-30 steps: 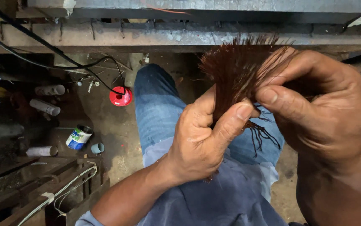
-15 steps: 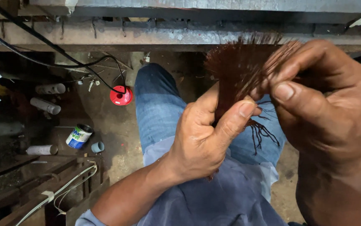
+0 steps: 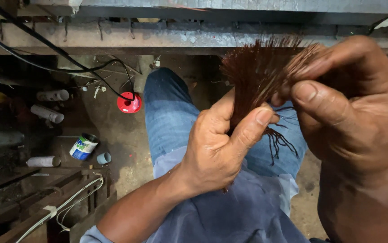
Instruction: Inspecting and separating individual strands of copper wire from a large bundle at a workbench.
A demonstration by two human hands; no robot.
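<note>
The right hand [image 3: 351, 112] has slid closer along the fanned tips, thumb and fingers pinching a few strands above the left hand's [image 3: 221, 148] grip. That fist stays clamped around the reddish-brown wire bundle [image 3: 252, 81], so the sorting looks mid-way

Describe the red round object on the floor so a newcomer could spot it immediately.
Start at the person's blue-jeaned knee and look just beside it on the dirty floor. There lies a red disc-shaped reel, where a black cable ends. It is the only bright red thing there.
</note>
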